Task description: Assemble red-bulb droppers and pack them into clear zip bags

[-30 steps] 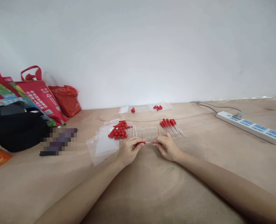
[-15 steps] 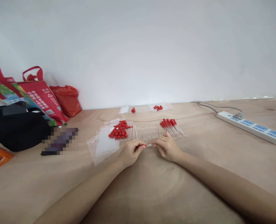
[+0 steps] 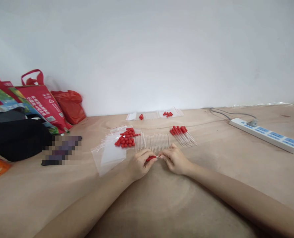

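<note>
My left hand [image 3: 142,164] is closed around a red rubber dropper bulb [image 3: 150,158]. My right hand [image 3: 174,159] pinches a thin clear glass dropper tube [image 3: 158,157], whose end meets the mouth of the bulb; how deep it sits cannot be made out. Just beyond my hands, several clear glass tubes [image 3: 158,141] lie side by side in a row. Left of them, a heap of red bulbs [image 3: 126,138] rests on clear zip bags [image 3: 112,155]. To the right lie several droppers with red bulbs fitted on their tubes [image 3: 183,135].
Near the wall lie more zip bags [image 3: 178,112] with tubes and red bulbs. A white power strip [image 3: 266,135] with a grey cable stands at the right. Shopping bags [image 3: 44,104], a red plastic bag [image 3: 70,105] and a black cloth item [image 3: 18,138] fill the left side, beside a blurred dark object [image 3: 62,150].
My hands have drawn closer together and slightly nearer to me. Less of the tube shows between them, and more of the red bulb is visible in my left hand.
</note>
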The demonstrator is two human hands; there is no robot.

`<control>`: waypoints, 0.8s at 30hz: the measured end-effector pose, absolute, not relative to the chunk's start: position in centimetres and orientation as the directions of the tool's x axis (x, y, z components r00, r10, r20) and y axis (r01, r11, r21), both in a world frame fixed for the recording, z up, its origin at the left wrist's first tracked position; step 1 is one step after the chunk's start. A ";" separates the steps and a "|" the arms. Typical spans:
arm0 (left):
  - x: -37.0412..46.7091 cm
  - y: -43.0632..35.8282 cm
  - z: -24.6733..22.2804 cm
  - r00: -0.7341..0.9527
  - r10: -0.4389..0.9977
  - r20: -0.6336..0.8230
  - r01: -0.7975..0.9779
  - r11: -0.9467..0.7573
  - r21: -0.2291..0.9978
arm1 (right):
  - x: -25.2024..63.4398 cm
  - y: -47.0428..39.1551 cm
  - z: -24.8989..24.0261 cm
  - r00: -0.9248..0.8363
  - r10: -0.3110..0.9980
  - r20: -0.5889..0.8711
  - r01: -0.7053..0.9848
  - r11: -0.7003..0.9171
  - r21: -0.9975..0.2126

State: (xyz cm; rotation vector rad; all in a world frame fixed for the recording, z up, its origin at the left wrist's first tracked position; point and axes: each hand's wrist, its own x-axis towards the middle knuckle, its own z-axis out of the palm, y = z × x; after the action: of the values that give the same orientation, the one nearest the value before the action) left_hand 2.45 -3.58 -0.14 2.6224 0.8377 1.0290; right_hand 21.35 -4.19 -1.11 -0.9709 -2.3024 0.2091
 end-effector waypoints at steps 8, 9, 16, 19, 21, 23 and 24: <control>2.2 -2.8 0.0 0.569 0.548 0.613 0.464 -0.830 0.311 | 21.3 -3.7 -0.2 -0.568 0.704 0.427 0.618 0.707 -0.344; 2.1 -2.7 -0.1 0.549 0.553 0.626 0.472 -0.824 0.314 | 21.4 -3.6 0.1 -0.573 0.694 0.437 0.652 0.708 -0.270; 1.2 -1.7 -1.1 0.372 0.682 0.629 0.674 -0.665 0.322 | 24.8 -1.3 0.5 -0.266 0.763 0.589 0.895 0.423 -0.144; 1.1 -1.5 -1.4 0.355 0.732 0.581 0.702 -0.619 0.352 | 27.0 0.2 0.3 0.110 0.830 0.546 0.923 0.118 -0.365; 1.2 -1.5 -1.5 0.353 0.749 0.561 0.705 -0.607 0.367 | 28.0 0.8 0.1 0.243 0.855 0.457 0.906 -0.031 -0.423; 1.2 -1.5 -1.5 0.358 0.753 0.552 0.702 -0.607 0.373 | 28.6 1.0 0.0 0.300 0.876 0.378 0.899 -0.126 -0.420; 1.2 -1.5 -1.5 0.363 0.752 0.550 0.698 -0.611 0.375 | 28.7 1.1 0.0 0.313 0.884 0.347 0.899 -0.158 -0.409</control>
State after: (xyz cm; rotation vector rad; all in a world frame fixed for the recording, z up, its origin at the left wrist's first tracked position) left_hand 1.20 -1.47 -1.55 2.5290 1.3483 1.0863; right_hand 28.73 1.06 -0.01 -2.0407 -1.5717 -0.0354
